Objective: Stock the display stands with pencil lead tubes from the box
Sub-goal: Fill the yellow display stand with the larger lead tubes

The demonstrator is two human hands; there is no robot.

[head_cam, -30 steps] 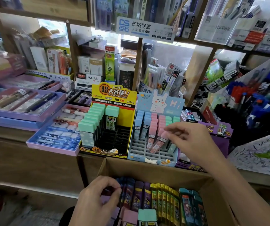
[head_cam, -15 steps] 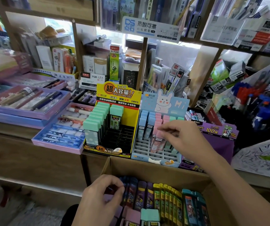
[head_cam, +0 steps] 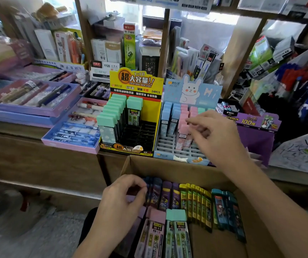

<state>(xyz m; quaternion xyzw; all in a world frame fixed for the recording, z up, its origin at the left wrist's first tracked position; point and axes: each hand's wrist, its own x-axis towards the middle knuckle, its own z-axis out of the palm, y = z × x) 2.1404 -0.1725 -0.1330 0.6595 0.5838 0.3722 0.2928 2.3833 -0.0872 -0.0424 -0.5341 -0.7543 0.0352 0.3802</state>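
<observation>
We are partway through stocking. Our right hand (head_cam: pixel 214 138) reaches over the blue stand (head_cam: pixel 168 148). Its thumb and forefinger pinch the cap of a pink tube (head_cam: pixel 183 130), which stands at the front of the pink column with its foot down in a slot. We judge this to be the seating step. Our left hand (head_cam: pixel 121 205) is low in the box (head_cam: pixel 177 168), with its fingers curled and the thumb meeting the fingertips over the left end of the stock. We cannot tell whether it grips a tube or only feels for one.

Next, we judge, the right hand must let go without tipping the neighbouring tubes. The left must lift one tube clear of a tight row and match its colour to a column. The front cells of the grid stand open.

The tubes are slim, flat plastic cases with blocky pastel caps. They look hard and smooth, and easiest to take by the cap. The blue stand is a pale plastic grid of small square cells with a card back showing a rabbit. Just beside it is the yellow stand (head_cam: pixel 136 81), made of glossy card with a black grid, and mint tubes (head_cam: pixel 110 118) fill its left column. The box is plain brown cardboard. Inside, a row (head_cam: pixel 196 198) of purple, yellow and teal tubes stands on edge, and pink and mint ones lie flat in front.
</observation>
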